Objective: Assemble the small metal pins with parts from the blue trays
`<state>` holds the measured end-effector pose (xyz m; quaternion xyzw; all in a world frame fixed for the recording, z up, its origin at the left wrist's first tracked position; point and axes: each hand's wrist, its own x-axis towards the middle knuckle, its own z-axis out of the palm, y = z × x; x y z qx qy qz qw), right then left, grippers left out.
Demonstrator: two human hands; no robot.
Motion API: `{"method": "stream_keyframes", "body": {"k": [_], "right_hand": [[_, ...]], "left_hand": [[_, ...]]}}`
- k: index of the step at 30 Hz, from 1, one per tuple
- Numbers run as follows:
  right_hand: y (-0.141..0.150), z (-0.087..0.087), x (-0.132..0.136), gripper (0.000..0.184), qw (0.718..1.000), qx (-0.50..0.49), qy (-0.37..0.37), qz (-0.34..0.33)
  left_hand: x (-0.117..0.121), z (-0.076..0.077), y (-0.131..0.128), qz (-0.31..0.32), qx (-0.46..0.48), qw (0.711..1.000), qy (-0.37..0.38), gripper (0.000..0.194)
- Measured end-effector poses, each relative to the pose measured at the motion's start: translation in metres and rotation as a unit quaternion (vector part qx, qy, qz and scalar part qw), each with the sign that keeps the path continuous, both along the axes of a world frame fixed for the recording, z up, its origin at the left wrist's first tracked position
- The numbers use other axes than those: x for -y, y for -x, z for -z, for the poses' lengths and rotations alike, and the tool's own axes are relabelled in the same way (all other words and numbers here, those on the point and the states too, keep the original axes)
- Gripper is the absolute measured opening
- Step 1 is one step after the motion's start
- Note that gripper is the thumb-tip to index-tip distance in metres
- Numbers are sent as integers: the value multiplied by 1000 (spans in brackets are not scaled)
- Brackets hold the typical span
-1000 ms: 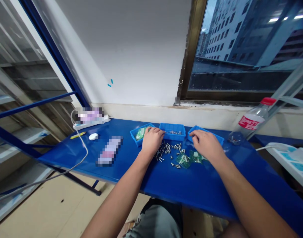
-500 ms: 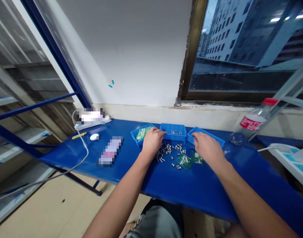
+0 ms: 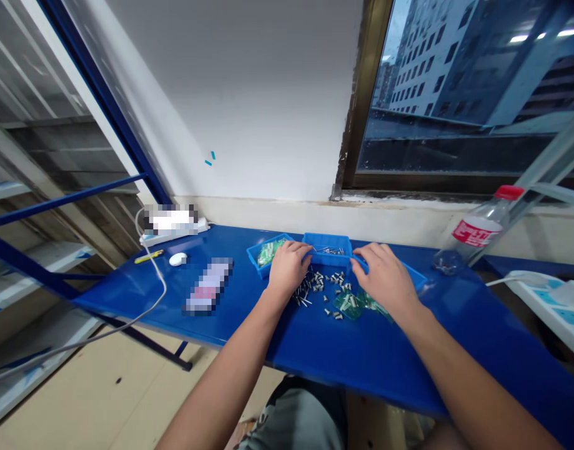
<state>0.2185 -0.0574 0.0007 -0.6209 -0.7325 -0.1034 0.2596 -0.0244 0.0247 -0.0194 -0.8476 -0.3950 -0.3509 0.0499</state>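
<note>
Head view: right hand (image 3: 384,275) overlaps rightmost oblong bin (image 3: 415,275) near shiny fasteners (image 3: 319,279).

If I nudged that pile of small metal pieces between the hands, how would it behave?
The pile would probably scatter: its pieces lie loose. Their shiny surfaces may feel slippery. Metal rods beside the left hand might roll, looking thin and straight.
</note>
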Motion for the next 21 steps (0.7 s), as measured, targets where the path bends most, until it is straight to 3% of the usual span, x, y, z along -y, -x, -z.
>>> {"method": "stream_keyframes", "body": {"k": [5, 7, 12, 21], "right_hand": [[25, 7, 5, 32, 973, -5, 38, -229], [32, 15, 3, 34, 967, -5, 48, -249], [37, 29, -5, 20, 966, 21, 66, -248], [42, 27, -11, 13, 972, 51, 71, -217]], "left_hand": [[12, -7, -3, 34, 48, 998, -8, 21], [16, -9, -4, 49, 56, 997, -6, 21], [20, -10, -8, 67, 55, 996, 8, 21], [22, -8, -13, 92, 50, 994, 24, 19]]}}
